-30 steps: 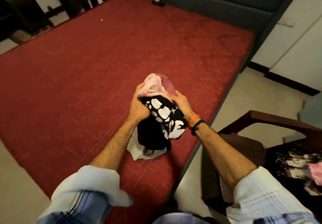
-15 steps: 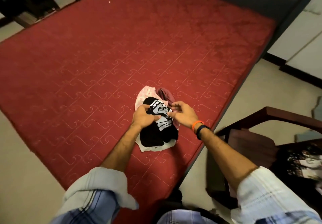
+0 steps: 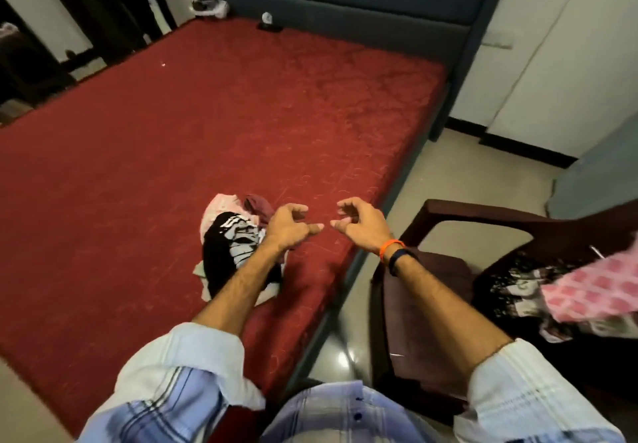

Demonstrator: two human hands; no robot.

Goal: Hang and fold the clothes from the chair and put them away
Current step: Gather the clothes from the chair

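A small pile of folded clothes [image 3: 228, 246] lies on the red bed [image 3: 172, 132] near its right edge: a black and white printed piece on top, pink and maroon cloth behind, pale cloth beneath. My left hand [image 3: 288, 227] hovers just right of the pile, fingers loosely curled, holding nothing. My right hand [image 3: 359, 223], with an orange band and a dark band at the wrist, hangs beside it over the bed edge, also holding nothing. More clothes [image 3: 538, 290], a dark printed garment and a pink patterned one, lie on the dark wooden chair [image 3: 483, 215] at the right.
A grey padded headboard [image 3: 345, 1] closes the far end of the bed. Pale tiled floor [image 3: 448, 180] runs between bed and chair. White cupboard doors [image 3: 559, 63] stand at the right. Dark furniture [image 3: 34, 63] lines the far left wall.
Both hands have let go of the black and white garment, which now lies on the pile. The hands have lifted and shifted right, away from the clothes.
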